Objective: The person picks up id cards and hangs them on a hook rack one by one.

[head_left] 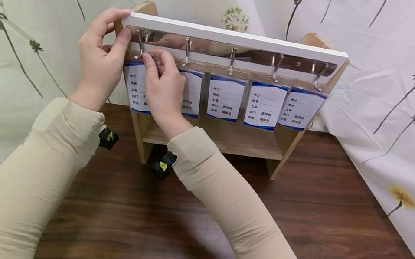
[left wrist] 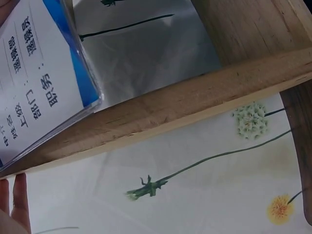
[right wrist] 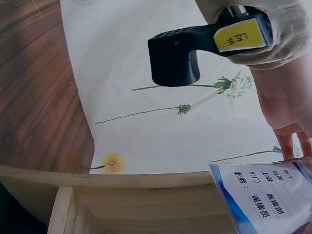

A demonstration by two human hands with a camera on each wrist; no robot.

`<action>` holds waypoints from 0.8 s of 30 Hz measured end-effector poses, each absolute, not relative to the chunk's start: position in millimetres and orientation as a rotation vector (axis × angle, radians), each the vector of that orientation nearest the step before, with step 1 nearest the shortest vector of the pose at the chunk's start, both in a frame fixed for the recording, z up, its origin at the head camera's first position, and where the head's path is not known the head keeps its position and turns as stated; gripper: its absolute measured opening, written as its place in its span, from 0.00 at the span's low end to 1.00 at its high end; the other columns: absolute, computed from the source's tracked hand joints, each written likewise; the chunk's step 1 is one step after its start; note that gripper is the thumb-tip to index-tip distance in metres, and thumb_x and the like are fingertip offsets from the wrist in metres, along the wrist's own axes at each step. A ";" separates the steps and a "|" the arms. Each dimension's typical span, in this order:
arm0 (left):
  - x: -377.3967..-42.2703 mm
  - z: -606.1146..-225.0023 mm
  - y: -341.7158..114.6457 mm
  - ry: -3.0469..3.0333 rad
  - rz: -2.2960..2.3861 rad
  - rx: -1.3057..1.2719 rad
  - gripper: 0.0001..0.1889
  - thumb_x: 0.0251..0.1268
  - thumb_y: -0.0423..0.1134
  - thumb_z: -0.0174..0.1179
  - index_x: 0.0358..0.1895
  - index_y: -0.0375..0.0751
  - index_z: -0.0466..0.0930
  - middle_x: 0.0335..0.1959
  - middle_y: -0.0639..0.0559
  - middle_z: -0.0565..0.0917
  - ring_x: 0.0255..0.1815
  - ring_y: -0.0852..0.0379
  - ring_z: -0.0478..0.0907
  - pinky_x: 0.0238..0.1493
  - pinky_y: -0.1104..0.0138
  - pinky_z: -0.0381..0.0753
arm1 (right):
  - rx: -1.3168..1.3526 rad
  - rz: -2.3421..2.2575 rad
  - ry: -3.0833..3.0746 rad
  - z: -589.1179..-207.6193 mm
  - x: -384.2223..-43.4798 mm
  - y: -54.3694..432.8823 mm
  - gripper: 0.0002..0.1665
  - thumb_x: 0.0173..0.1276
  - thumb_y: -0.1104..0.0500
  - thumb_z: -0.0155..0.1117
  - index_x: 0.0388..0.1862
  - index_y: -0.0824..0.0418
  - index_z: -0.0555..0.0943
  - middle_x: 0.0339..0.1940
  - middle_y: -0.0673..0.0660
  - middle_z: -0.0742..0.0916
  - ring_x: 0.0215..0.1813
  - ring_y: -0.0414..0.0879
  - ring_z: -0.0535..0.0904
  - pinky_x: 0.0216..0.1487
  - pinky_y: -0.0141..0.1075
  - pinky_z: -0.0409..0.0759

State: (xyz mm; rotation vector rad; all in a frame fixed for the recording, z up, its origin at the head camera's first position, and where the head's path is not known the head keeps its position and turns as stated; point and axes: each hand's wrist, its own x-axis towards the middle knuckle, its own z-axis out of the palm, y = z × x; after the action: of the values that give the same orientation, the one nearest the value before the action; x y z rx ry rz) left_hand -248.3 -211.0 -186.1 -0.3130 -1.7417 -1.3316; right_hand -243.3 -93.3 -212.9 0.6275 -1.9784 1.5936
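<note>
A white hook rack (head_left: 243,36) with a metal strip and several hooks tops a wooden stand. My left hand (head_left: 102,61) grips its left end, thumb at the front. At the leftmost hook (head_left: 139,45), my right hand (head_left: 165,91) pinches the clear top edge of the leftmost name badge (head_left: 132,82). That badge has a blue-edged white card, partly hidden behind the hand. In the left wrist view the badge (left wrist: 41,73) hangs before the stand's side. The right wrist view shows the badge (right wrist: 263,195) below my left hand (right wrist: 287,107).
More badges hang in a row to the right, among them a middle badge (head_left: 226,99) and the rightmost badge (head_left: 302,109). The wooden stand (head_left: 214,135) has a lower shelf and stands on a dark wood table (head_left: 196,215). Behind hangs a dandelion-print cloth (head_left: 379,82).
</note>
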 end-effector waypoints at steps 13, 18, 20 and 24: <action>-247.1 -185.0 -209.7 -1.729 -1.370 -0.304 0.15 0.70 0.30 0.56 0.57 0.41 0.82 0.56 0.60 0.82 0.54 0.60 0.74 0.40 0.78 0.80 | 0.668 1.663 -2.009 -220.3 -242.1 -89.1 0.18 0.77 0.52 0.56 0.61 0.55 0.76 0.32 0.54 0.88 0.26 0.35 0.74 0.27 0.23 0.67; -246.6 -184.5 -210.2 -1.729 -1.361 -0.301 0.15 0.70 0.30 0.56 0.56 0.42 0.82 0.55 0.60 0.83 0.54 0.60 0.74 0.40 0.78 0.79 | 0.738 1.703 -1.976 -226.4 -238.2 -84.1 0.24 0.75 0.53 0.58 0.68 0.53 0.71 0.20 0.57 0.82 0.20 0.41 0.68 0.24 0.27 0.64; -246.7 -184.7 -210.6 -1.739 -1.350 -0.299 0.15 0.71 0.31 0.56 0.57 0.41 0.82 0.56 0.60 0.82 0.54 0.60 0.74 0.40 0.77 0.79 | 0.760 1.734 -1.970 -229.6 -235.8 -81.2 0.27 0.75 0.54 0.59 0.71 0.51 0.69 0.29 0.57 0.87 0.26 0.38 0.76 0.30 0.24 0.71; -246.6 -184.5 -210.7 -1.765 -1.340 -0.293 0.15 0.72 0.32 0.56 0.58 0.42 0.81 0.57 0.60 0.82 0.56 0.61 0.73 0.42 0.76 0.78 | 0.787 1.791 -1.959 -238.2 -231.0 -74.7 0.30 0.75 0.56 0.59 0.74 0.50 0.66 0.47 0.58 0.89 0.43 0.40 0.85 0.42 0.24 0.79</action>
State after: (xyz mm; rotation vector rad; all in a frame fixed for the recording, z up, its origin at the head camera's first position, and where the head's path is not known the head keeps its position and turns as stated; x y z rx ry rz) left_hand -246.6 -210.7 -184.5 -0.2927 -1.7654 -1.3400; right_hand -231.0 -74.7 -238.2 0.7869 -1.9585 1.7908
